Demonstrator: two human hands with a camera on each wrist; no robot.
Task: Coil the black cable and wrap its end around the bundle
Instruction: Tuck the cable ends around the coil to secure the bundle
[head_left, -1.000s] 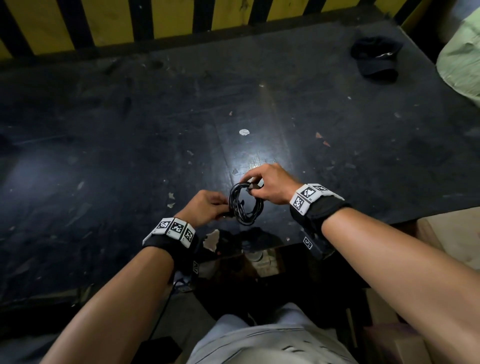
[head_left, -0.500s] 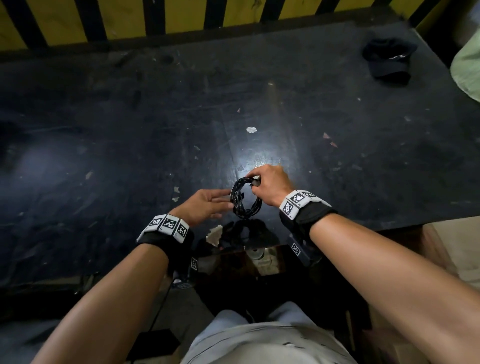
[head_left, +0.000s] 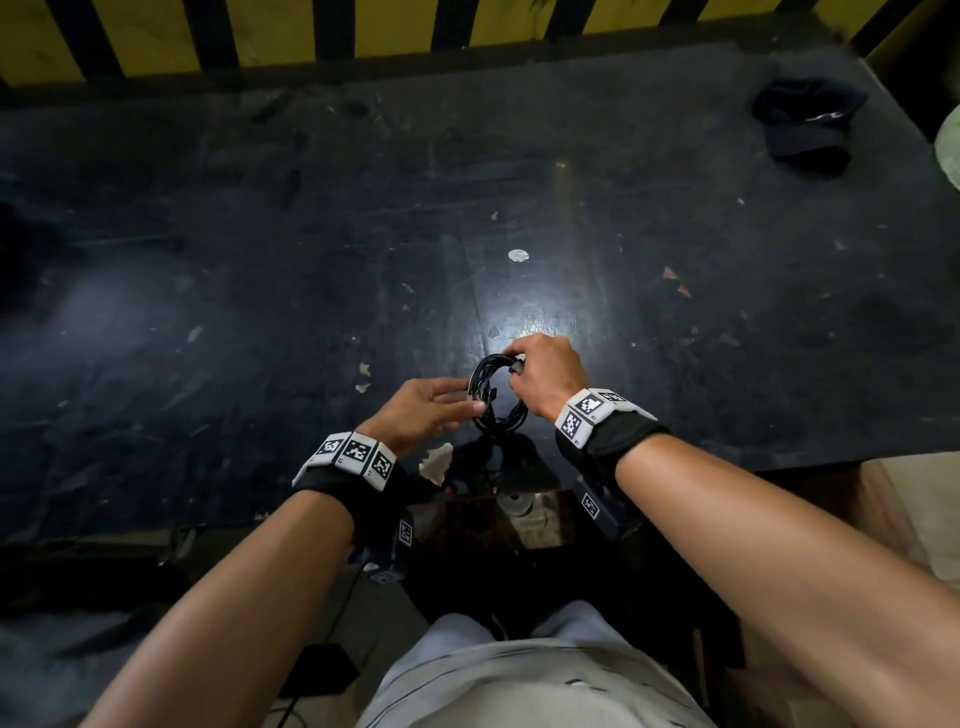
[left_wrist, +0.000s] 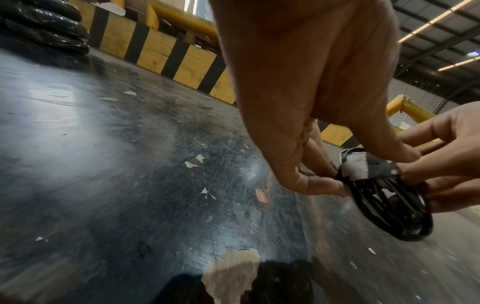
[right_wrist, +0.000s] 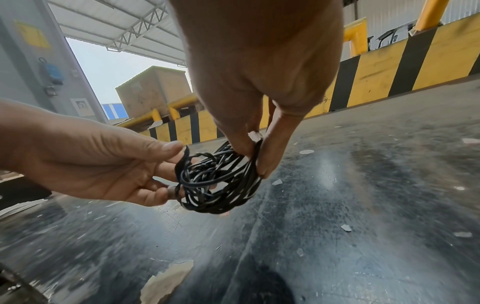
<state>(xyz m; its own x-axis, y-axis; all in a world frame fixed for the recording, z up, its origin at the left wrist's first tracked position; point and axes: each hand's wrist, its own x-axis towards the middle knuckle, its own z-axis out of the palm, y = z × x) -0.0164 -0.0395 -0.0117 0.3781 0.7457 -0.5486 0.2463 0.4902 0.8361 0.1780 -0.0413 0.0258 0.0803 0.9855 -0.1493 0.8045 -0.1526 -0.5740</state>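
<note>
The black cable (head_left: 506, 423) is wound into a small coil held upright just above the dark table (head_left: 260, 260), near its front edge. My right hand (head_left: 545, 371) pinches the coil's top right rim between thumb and fingers (right_wrist: 272, 144). The left hand (head_left: 457, 402) reaches in from the left with fingers nearly straight, touching the coil's left rim. In the left wrist view a white-taped section (left_wrist: 355, 168) of the coil (left_wrist: 405, 234) sits by the left fingertips (left_wrist: 319, 185). In the right wrist view a short cable end sticks up beside the left thumb (right_wrist: 168, 147), above the coil (right_wrist: 215, 185).
A black cap (head_left: 805, 124) lies at the table's far right corner. A yellow and black striped barrier (head_left: 405, 26) runs along the back edge. A chipped pale patch (head_left: 439, 462) marks the front edge below the hands. Black bags (left_wrist: 39, 30) are stacked at the far left.
The left hand has let go of its grip on the coil and straightened its fingers against the rim. The right hand keeps its pinch on the coil's top.
</note>
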